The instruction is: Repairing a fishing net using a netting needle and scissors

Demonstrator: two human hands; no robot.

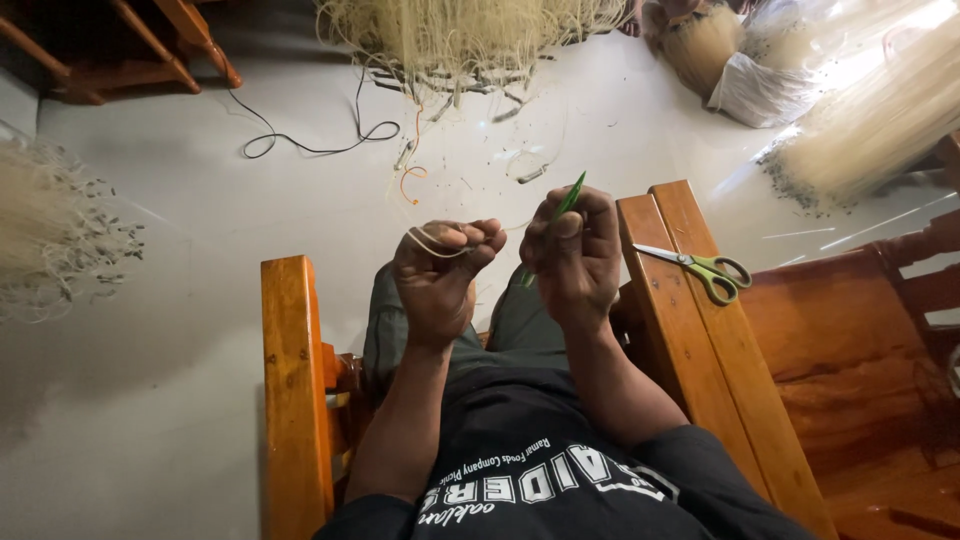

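Room: pale glossy floor (200,200) strewn with heaps of cream fishing-net filament, seen from a seat between two orange-brown wooden armrests.
Left fingers: left hand (440,275) pinches thin pale strands of net line (425,240) between thumb and forefinger, the remaining fingers curled in.
Right fingers: right hand (575,255) clenched around a slim green plastic netting needle (566,205), its tip pointing up and away, just beside the left hand.
Risk, line: the strands look fine and slack; a loosened pinch would likely let them drop to the lap and tangle.
Risk, needle: the pointed tip works close to the left fingertips, so a slip could prick them.
Risk, scissors: green-handled steel scissors (700,268) lie open on the right armrest (680,330), near its edge; an elbow nudge could knock them off.
Left armrest: bare plank (290,380).
Floor beyond: black cable (310,148) looped near the big net heap (470,35); another heap (50,230) at left; white sack (760,90) and more filament at upper right.
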